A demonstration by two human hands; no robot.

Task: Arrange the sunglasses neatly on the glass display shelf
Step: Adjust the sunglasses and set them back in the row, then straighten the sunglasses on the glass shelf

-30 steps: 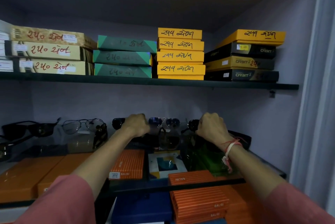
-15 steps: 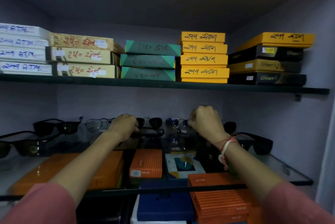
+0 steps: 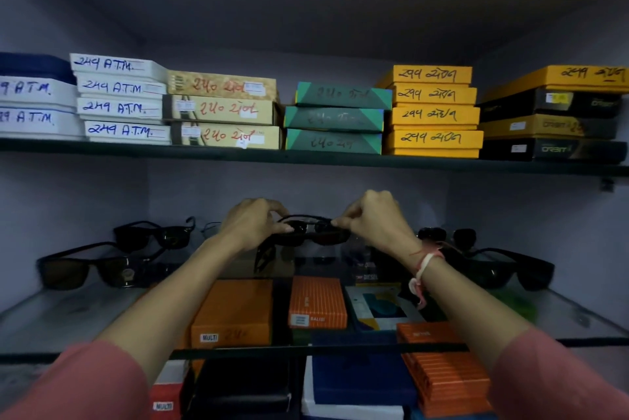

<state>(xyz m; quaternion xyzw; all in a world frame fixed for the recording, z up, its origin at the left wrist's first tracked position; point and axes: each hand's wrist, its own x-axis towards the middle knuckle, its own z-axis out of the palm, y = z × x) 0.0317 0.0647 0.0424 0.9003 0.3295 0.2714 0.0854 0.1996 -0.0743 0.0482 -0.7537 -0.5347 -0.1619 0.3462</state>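
Both hands hold one pair of dark sunglasses [image 3: 313, 231] above the middle of the glass display shelf [image 3: 68, 314]. My left hand [image 3: 250, 224] pinches its left end and my right hand [image 3: 374, 220] pinches its right end. On the shelf's left side lie two black pairs, one in front [image 3: 92, 268] and one behind [image 3: 158, 236]. More dark sunglasses [image 3: 510, 266] rest on the right, and a further pair [image 3: 446, 235] stands behind my right wrist. Other frames at the back are hidden by my hands.
An upper shelf [image 3: 306, 157] close above carries stacks of labelled boxes: white [image 3: 119, 106], beige [image 3: 221, 110], green [image 3: 337, 118], yellow [image 3: 432, 111]. Orange boxes [image 3: 316, 302] show through the glass from below. Walls close in on both sides.
Both hands have come closer together and lifted a pair of dark sunglasses off the back of the shelf. The camera has turned left, showing more white boxes.
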